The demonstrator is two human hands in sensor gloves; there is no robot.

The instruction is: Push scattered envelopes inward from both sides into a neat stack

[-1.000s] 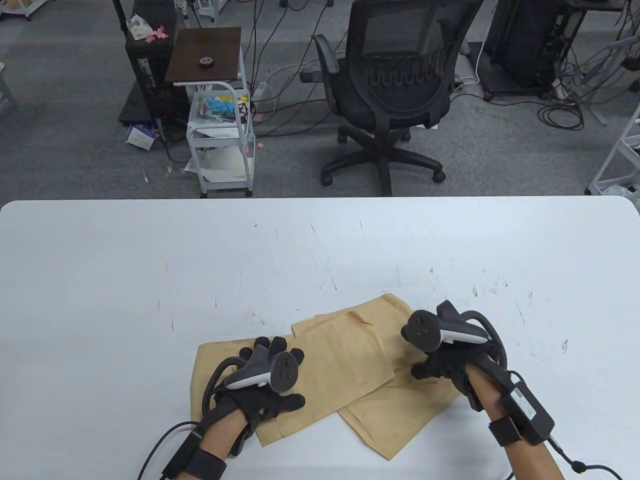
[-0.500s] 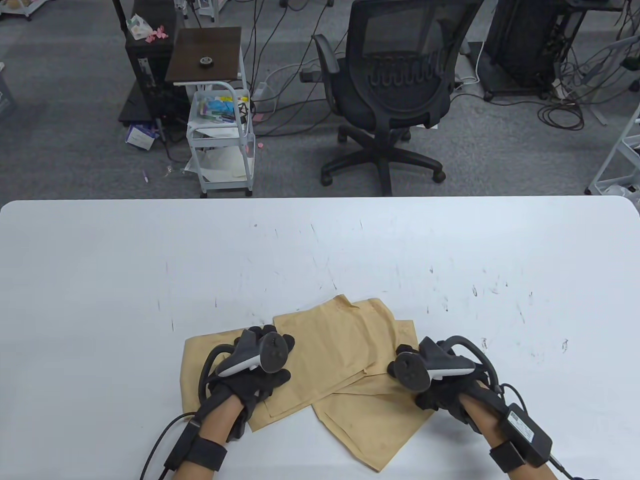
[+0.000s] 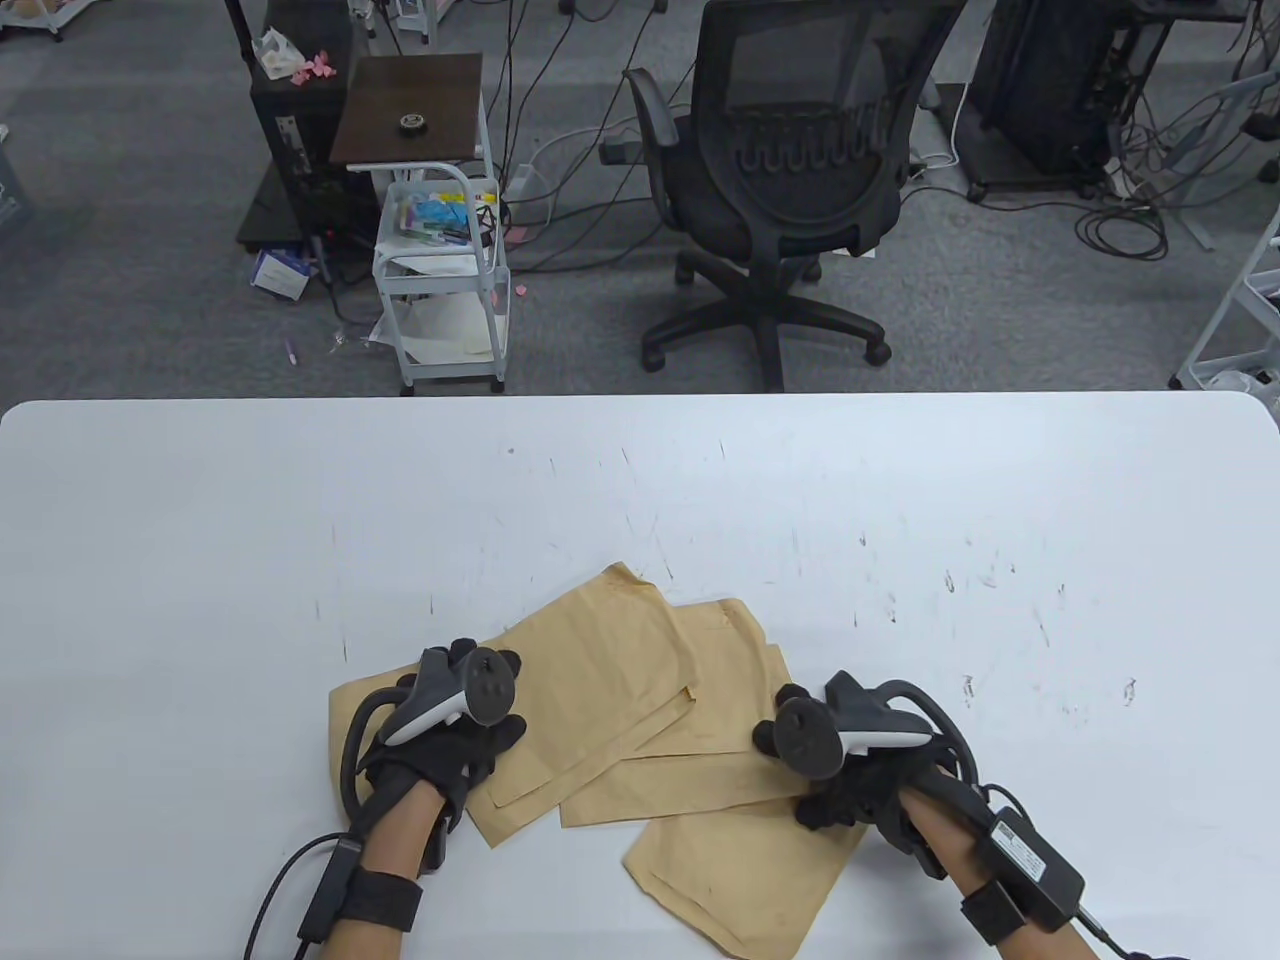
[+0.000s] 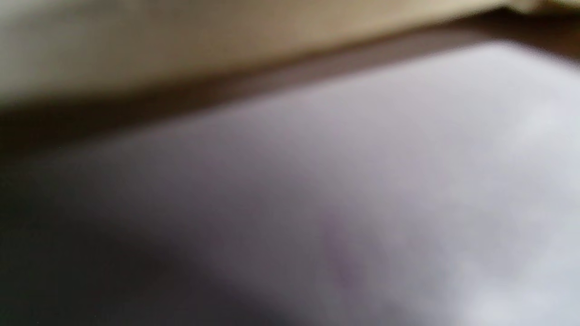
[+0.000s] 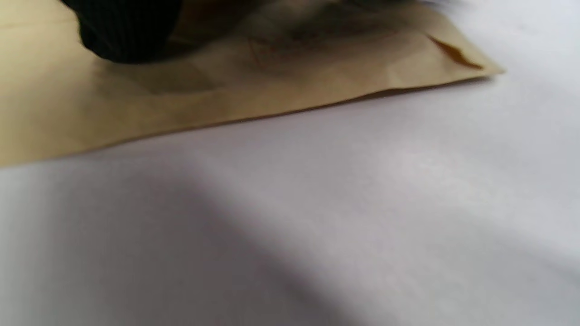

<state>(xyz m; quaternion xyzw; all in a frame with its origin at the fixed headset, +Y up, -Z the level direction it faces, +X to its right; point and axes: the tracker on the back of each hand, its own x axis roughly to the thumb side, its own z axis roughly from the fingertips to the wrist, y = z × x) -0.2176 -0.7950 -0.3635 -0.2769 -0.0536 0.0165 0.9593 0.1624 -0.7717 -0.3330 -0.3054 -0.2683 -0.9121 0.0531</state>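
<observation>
- Left hand (image 3: 455, 745): rests palm-down on the left part of the envelopes (image 3: 640, 740); fingers extended and flat, tracker on its back; nothing is grasped. It lies further left and nearer the table's front edge than half a second ago.
- Left wrist view: heavily blurred; only a tan envelope edge (image 4: 226, 40) above the white table (image 4: 362, 181) can be made out.
- Envelopes: several tan sheets fanned and overlapping near the front edge of the table (image 3: 200, 550), between the two hands; the pile has turned, its far corner now pointing further left, and a lower sheet juts toward the front edge.
- Right hand (image 3: 850, 790): presses on the right edge of the pile; its fingers are hidden beneath the tracker, so their curl cannot be told.
- Right wrist view: one dark gloved fingertip (image 5: 131, 31) sits on an envelope (image 5: 272, 90) whose corner is creased; the picture is soft.
</observation>
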